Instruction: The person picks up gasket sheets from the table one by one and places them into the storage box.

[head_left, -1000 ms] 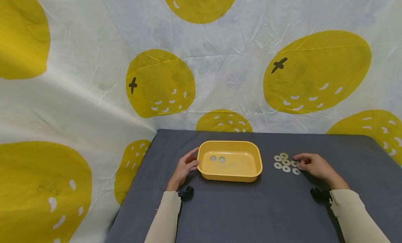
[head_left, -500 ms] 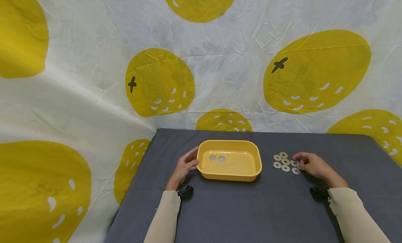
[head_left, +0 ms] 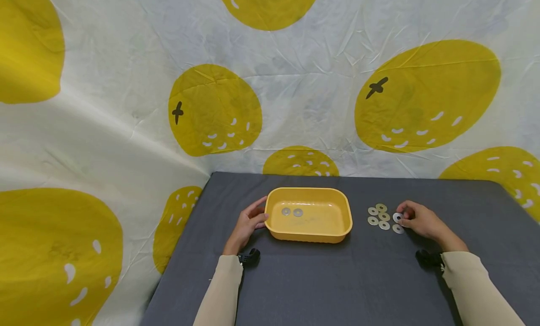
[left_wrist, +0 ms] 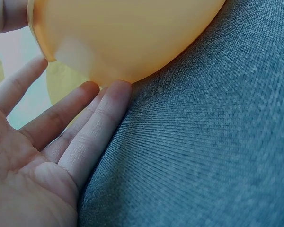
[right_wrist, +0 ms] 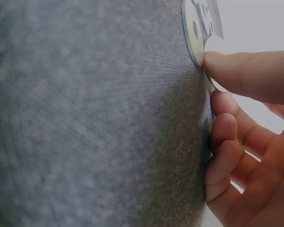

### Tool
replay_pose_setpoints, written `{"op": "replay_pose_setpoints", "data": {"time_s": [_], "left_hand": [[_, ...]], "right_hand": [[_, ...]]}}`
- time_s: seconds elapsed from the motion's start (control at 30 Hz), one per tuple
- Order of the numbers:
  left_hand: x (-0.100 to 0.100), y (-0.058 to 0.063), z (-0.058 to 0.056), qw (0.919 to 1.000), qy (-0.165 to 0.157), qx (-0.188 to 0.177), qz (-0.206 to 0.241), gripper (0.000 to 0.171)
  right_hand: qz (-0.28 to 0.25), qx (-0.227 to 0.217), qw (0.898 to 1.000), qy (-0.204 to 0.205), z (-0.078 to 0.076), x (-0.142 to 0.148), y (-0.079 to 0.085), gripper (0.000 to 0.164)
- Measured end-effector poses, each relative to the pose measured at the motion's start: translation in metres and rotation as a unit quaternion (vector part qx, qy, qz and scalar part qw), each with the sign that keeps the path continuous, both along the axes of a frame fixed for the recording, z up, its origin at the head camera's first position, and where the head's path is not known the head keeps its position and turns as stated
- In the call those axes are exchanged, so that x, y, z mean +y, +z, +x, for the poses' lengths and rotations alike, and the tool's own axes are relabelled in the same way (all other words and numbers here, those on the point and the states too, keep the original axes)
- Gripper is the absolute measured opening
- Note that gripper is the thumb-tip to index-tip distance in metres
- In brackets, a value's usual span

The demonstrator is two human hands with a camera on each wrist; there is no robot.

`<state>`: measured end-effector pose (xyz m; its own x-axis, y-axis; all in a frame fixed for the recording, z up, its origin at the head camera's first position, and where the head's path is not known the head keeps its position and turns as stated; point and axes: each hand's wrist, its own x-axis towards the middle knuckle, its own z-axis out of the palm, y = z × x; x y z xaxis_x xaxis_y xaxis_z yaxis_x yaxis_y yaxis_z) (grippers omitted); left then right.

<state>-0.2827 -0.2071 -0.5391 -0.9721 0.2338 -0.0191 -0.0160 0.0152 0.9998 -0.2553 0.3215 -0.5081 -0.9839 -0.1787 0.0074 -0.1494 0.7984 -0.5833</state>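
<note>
My left hand [head_left: 246, 226] rests at the left end of a yellow plastic tray [head_left: 310, 238]. In the left wrist view its mostly straight fingers [left_wrist: 80, 146] touch the outer wall, with the thumb by the rim. Two flat metal washers, the left one [head_left: 286, 211] and the right one [head_left: 297, 212], lie inside on the bottom. Over on the right, my right hand [head_left: 423, 221] pinches a washer [head_left: 397, 217] between thumb and finger, its face tilted up and bright. Several more washers [head_left: 384, 216] lie flat just left of the hand, and one [head_left: 398, 229] sits just below the pinched one.
A dark grey cloth covers the table [head_left: 320, 284]. Behind it and on the left hangs a white curtain [head_left: 303, 106] printed with big yellow fruit. Black straps circle both wrists.
The right hand's index finger has shifted slightly right, and the washer in its pinch now shows tilted up from the cloth. The left hand and tray stay in place.
</note>
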Motion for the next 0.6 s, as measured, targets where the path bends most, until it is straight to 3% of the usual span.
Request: {"op": "replay_pose_setpoints", "data": {"time_s": [0.6], "left_hand": [[0.0,-0.0013,0.0002,1.0,0.001,0.004,-0.003,0.057]], "right_hand": [[-0.038,-0.011,0.999,-0.005,0.0036,0.0032,-0.0016,0.032]]}}
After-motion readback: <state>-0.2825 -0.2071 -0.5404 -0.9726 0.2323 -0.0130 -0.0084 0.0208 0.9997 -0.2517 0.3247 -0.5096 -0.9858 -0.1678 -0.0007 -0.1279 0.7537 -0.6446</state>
